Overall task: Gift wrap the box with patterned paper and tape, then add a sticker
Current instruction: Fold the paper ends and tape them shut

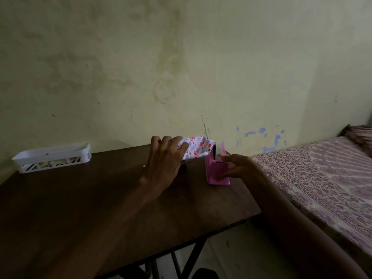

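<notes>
Fingers of the left hand curled over its left end, steadies the paper-draped box at the counter's far edge, long axis left to right, and grips with the right hand the pink tape dispenser just beside its right end.

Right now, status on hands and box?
Left hand grips paper-covered box. Right hand holds pink object beside it. White basket well aside.
</notes>
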The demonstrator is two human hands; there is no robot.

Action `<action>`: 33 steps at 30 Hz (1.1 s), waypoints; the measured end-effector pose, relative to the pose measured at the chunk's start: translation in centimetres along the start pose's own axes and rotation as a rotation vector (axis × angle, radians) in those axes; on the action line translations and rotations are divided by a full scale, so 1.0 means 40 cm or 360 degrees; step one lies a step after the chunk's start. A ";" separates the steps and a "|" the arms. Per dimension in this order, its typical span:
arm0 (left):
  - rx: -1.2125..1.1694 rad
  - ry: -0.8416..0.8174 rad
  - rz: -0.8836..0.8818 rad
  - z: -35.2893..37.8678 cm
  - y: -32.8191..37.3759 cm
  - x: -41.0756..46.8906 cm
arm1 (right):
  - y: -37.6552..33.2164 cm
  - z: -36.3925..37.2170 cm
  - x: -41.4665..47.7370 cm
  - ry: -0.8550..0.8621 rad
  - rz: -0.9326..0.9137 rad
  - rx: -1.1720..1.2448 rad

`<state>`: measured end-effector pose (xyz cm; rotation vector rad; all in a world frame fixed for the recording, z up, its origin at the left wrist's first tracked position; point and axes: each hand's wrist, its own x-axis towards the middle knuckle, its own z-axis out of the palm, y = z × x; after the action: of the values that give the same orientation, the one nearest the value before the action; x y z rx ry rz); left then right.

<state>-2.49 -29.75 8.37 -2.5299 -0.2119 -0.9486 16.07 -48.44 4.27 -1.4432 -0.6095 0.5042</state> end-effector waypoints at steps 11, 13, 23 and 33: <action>-0.0027 0.0024 -0.0030 -0.002 -0.002 -0.012 | -0.003 0.018 0.012 0.0275 0.0433 0.0525; -0.0035 0.0025 -0.0037 -0.002 -0.001 -0.011 | 0.009 0.024 0.017 0.0311 0.0451 0.0539; -0.0035 0.0024 -0.0039 -0.004 0.000 -0.008 | 0.045 0.000 0.039 0.0466 0.0566 0.0422; -0.0029 0.0029 -0.0049 -0.005 -0.001 -0.006 | 0.012 0.010 0.062 0.0545 0.0760 0.0050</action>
<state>-2.81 -29.78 8.34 -2.5403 -0.2379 -0.9897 17.70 -46.49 4.00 -1.6029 0.0216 0.6142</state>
